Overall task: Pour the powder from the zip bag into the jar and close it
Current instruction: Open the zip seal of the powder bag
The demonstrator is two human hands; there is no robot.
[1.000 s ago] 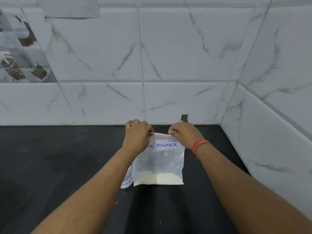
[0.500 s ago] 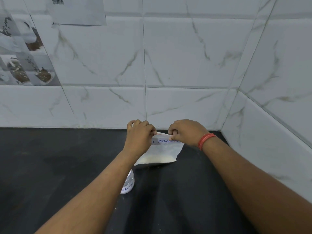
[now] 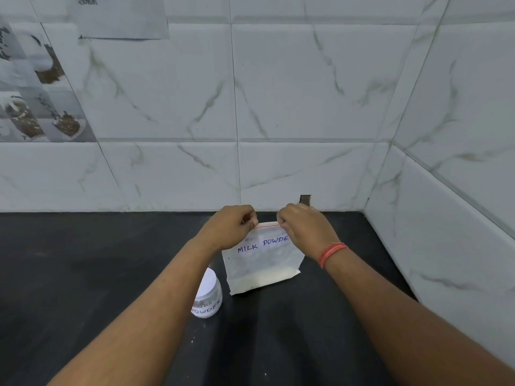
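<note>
A clear zip bag (image 3: 263,263) labelled "MILK POWDE" hangs upright over the black counter, white powder settled along its bottom. My left hand (image 3: 230,228) pinches the left end of its red zip strip. My right hand (image 3: 305,228), with a red thread band at the wrist, pinches the right end. A small clear jar (image 3: 207,298) with a white lid and a "POWDER" label stands on the counter just left of the bag, partly hidden by my left forearm.
The black counter (image 3: 83,274) runs into a corner of white marble-look tiles, with a wall behind and a side wall (image 3: 446,218) on the right. A small dark notch (image 3: 305,199) sits at the wall base behind my right hand. White specks dot the counter near the jar.
The bag, tipped back and flattened half a second ago, hangs upright again with its label facing me. Both hands stay pinched on the zip strip.
</note>
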